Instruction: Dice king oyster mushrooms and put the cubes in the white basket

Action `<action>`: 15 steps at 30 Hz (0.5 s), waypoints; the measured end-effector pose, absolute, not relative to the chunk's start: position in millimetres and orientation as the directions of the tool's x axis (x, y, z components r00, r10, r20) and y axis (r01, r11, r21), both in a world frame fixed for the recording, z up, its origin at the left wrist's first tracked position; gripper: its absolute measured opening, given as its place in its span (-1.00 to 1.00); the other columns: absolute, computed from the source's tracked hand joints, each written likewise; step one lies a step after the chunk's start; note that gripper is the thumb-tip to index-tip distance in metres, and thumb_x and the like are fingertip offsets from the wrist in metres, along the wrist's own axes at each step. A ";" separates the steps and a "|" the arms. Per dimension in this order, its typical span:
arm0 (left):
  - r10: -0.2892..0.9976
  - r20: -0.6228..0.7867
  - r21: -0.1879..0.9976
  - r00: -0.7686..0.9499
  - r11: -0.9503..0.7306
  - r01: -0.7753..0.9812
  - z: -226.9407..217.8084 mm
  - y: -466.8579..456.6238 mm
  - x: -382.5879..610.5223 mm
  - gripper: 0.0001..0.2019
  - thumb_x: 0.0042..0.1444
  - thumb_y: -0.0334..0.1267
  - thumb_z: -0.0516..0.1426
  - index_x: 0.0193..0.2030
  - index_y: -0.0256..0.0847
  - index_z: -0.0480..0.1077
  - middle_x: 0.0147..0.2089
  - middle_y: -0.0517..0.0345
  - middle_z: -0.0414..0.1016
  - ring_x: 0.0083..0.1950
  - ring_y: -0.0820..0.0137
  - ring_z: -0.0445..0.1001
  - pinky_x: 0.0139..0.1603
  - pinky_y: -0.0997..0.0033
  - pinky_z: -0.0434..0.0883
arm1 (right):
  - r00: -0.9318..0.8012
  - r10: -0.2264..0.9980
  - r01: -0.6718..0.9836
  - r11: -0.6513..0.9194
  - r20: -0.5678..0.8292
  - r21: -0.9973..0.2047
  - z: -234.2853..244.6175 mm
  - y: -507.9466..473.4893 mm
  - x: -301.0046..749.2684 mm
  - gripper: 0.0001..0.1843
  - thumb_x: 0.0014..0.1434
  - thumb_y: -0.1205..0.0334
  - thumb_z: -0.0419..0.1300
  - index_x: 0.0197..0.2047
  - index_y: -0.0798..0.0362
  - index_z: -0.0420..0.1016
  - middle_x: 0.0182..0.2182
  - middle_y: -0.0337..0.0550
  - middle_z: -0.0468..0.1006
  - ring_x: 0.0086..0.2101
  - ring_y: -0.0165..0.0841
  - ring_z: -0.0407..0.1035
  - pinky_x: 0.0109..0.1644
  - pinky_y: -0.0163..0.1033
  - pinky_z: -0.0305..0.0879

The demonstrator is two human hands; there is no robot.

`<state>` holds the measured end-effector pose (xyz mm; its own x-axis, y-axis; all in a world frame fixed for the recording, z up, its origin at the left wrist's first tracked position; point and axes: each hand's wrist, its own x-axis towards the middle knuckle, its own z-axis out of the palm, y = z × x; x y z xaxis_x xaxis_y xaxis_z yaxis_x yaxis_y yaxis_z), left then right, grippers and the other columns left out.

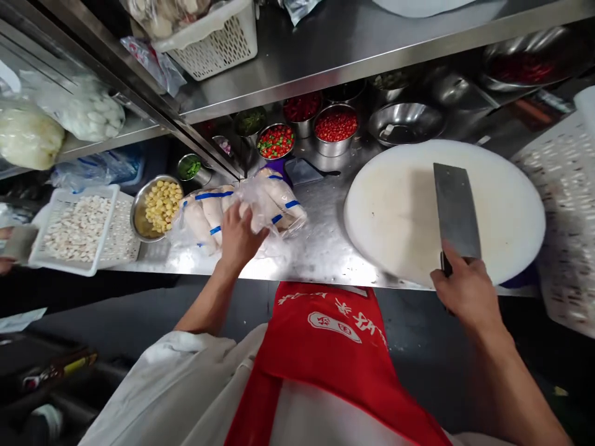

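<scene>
Item one: our left hand (pixel 239 238), fingers curled onto a clear plastic bag of pale peeled roots with blue bands (pixel 242 207), which lies on the steel desk (pixel 320 248) just left of centre.

Item two: our right hand (pixel 467 294), fingers closed round the handle of a cleaver (pixel 455 210); its blade lies flat on the round white cutting board (pixel 395 210) at the desk's right.

Item three: beside the bag, to its left, a steel bowl of yellow kernels (pixel 158 207) and a white basket of pale pieces (pixel 77 229).

Item four: behind, under the shelf (pixel 353 43), steel bowls of chopped red chillies (pixel 335 127), mixed red and green pieces (pixel 276 141), and an empty-looking steel bowl (pixel 404 122).
</scene>
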<state>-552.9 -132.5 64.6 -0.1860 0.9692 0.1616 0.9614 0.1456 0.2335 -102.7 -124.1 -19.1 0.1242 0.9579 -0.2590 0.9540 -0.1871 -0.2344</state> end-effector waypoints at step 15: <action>0.951 0.037 0.252 -0.306 0.287 0.924 -0.6 -113.7 -535.3 -0.78 0.05 -0.32 0.26 -0.12 -0.22 0.49 0.19 -0.20 0.38 0.17 -0.02 0.34 0.16 -0.03 0.26 | -0.109 0.992 0.831 0.128 0.067 -0.541 -42.9 -57.0 -145.6 -0.45 0.17 0.09 0.14 0.18 0.16 0.44 -0.06 0.20 0.47 -0.06 -0.03 0.39 0.10 0.00 0.30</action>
<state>-535.3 -113.7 -0.6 -0.3058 0.9514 0.0374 0.9242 0.2872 0.2517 -145.6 -57.0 -42.9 -0.1086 0.9918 0.0672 0.8313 0.1277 -0.5409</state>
